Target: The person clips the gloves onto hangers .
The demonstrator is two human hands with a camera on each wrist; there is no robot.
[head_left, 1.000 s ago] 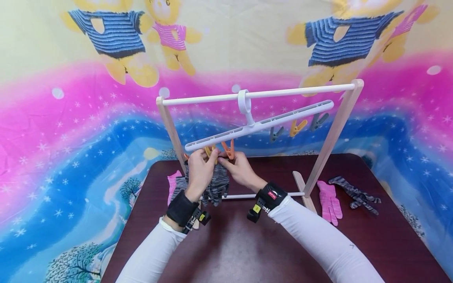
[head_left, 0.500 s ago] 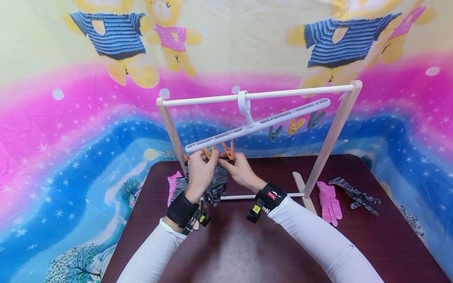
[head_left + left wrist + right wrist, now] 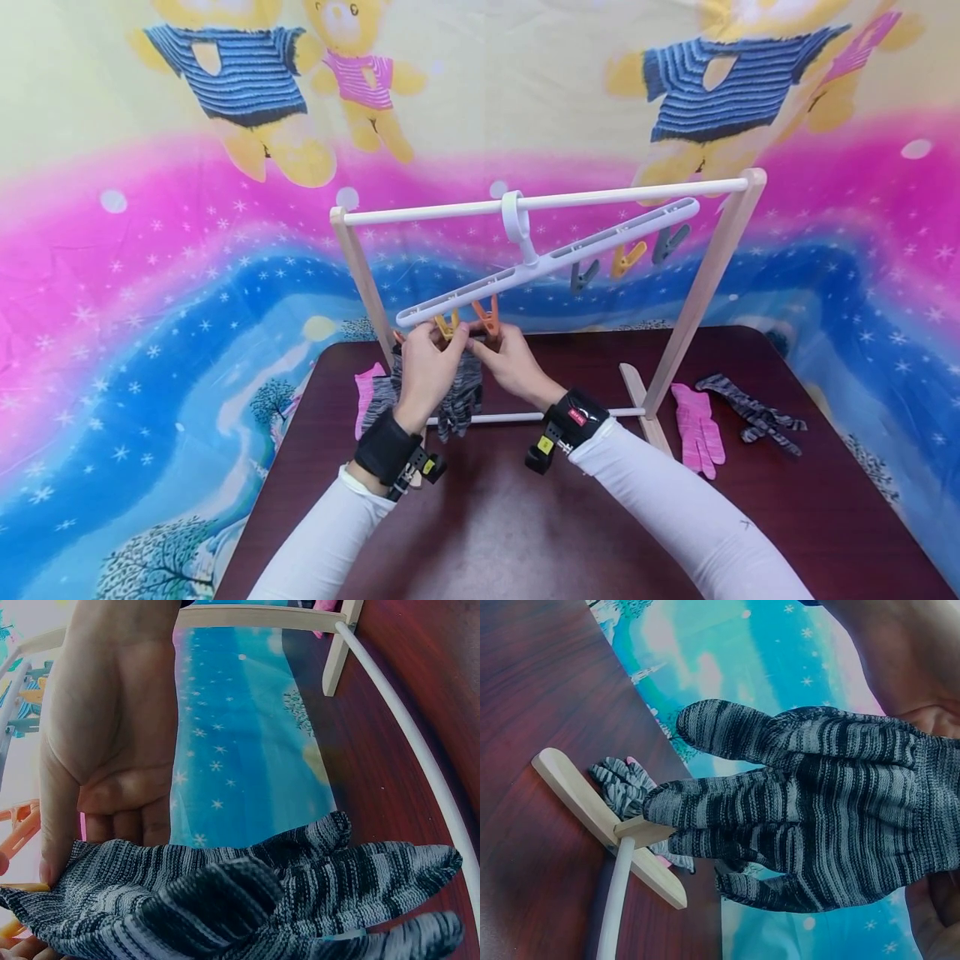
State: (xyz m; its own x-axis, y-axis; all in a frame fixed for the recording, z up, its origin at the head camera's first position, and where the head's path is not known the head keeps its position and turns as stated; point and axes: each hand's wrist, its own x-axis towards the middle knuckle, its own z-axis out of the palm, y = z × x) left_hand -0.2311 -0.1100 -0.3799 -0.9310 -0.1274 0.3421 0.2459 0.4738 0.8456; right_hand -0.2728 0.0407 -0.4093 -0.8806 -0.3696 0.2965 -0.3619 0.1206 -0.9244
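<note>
A black-and-grey striped knit glove [image 3: 459,396] hangs fingers down under the low left end of a white clip hanger [image 3: 600,246]. My left hand [image 3: 423,371] pinches its cuff, thumb beside a yellow clothespin [image 3: 448,322]. On the cuff's other side my right hand [image 3: 517,364] pinches the edge, just under an orange clothespin [image 3: 489,315]. In the left wrist view the thumb lies on the glove [image 3: 187,900] near the yellow clip. The right wrist view has the glove [image 3: 847,810] spread out, its cuff towards the hand; those fingertips are hidden behind it.
A wooden rack [image 3: 690,312] with a white top bar [image 3: 637,195] carries the hanger. Grey [image 3: 670,244] and yellow [image 3: 628,260] clothespins hang at its raised right end. A pink glove [image 3: 699,429] and a striped glove [image 3: 750,412] lie right; more gloves [image 3: 367,396] lie left.
The hanger has tipped further, its right end rising and its left end dropping slightly. Both hands stay almost in place on the glove's cuff.
</note>
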